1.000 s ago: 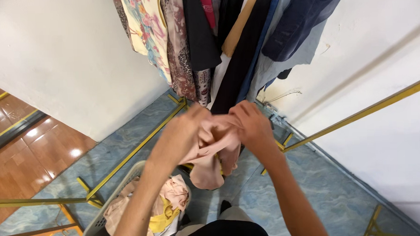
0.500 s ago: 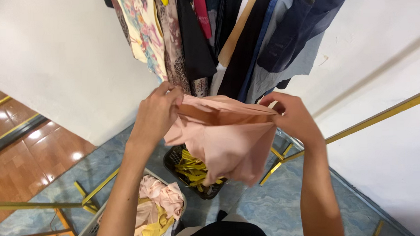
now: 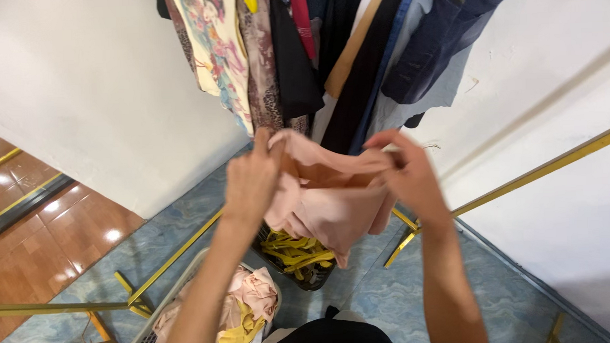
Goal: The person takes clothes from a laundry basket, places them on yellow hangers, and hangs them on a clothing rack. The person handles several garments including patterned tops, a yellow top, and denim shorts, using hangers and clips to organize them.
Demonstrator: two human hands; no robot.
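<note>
Both hands' grip pinching pink garment (image 3: 333, 204), now stretched wider open: left hand (image 3: 251, 183), right hand (image 3: 410, 174).

No packages, labels, signs, seemingly.

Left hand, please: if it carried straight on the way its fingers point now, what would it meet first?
Probably the hanging clothes. The left hand, gripping the pink garment, points up and away toward the brown patterned piece just above; depth between them is unclear.
</note>
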